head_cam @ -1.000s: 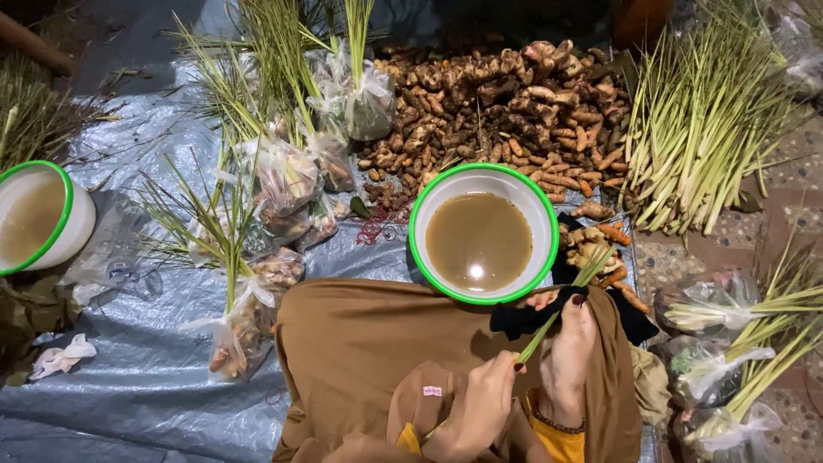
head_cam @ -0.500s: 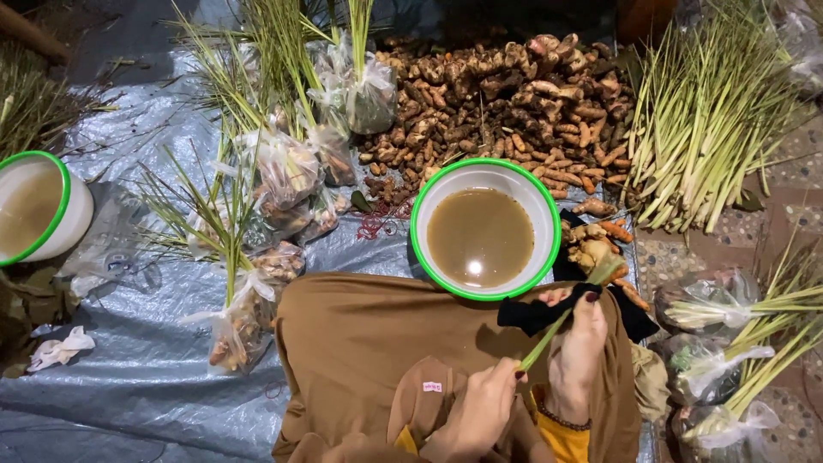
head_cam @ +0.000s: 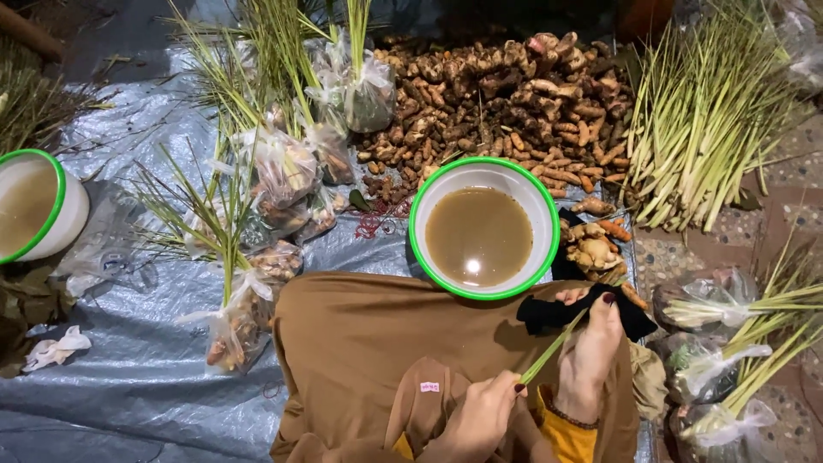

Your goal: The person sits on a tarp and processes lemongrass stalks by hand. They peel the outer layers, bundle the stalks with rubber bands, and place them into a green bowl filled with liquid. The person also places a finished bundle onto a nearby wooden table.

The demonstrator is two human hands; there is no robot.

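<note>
I sit with a brown garment [head_cam: 369, 343] over my lap. My left hand [head_cam: 480, 418] pinches the lower end of a thin green lemongrass stalk [head_cam: 549, 351]. The stalk slants up to the right into my right hand [head_cam: 591, 351], which closes around its upper part above a black cloth [head_cam: 540, 315]. Just beyond my hands stands a white bowl with a green rim [head_cam: 429, 257], full of murky brown water.
A heap of brown roots [head_cam: 506, 94] lies on the grey tarp [head_cam: 129, 377], with lemongrass bundles [head_cam: 703, 111] to the right. Clear bags of roots and stalks [head_cam: 283, 171] are on the left and bagged bundles [head_cam: 720, 360] on the right. A second bowl [head_cam: 34, 206] is at far left.
The hands stay in about the same place. The upper tip of the stalk, earlier sticking out past my right hand, now ends at that hand's fingers.
</note>
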